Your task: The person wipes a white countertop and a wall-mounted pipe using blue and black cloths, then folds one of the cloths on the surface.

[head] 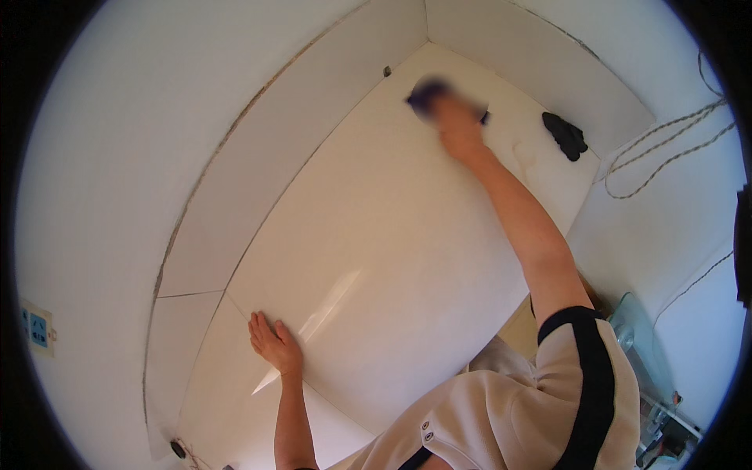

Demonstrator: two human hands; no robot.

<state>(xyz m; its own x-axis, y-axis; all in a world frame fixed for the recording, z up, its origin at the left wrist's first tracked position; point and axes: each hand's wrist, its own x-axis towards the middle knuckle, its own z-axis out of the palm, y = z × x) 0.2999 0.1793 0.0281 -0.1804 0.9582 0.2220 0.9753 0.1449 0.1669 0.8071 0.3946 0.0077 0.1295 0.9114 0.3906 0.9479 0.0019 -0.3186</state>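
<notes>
My right hand reaches far across a pale, glossy tiled surface, on a dark blue cloth. The fingers and most of the cloth are blurred, and only two dark corners show sharply. Nearer to me, my left hand rests palm down on the same surface, holding nothing, beside a seam between tiles. Faint brownish streaks mark the surface to the right of my right wrist.
A crumpled black item lies by the far right corner. Upright tiles border the surface along the walls. Twisted cords hang at the right. A wall socket is at the left, and a glass panel stands behind my right shoulder.
</notes>
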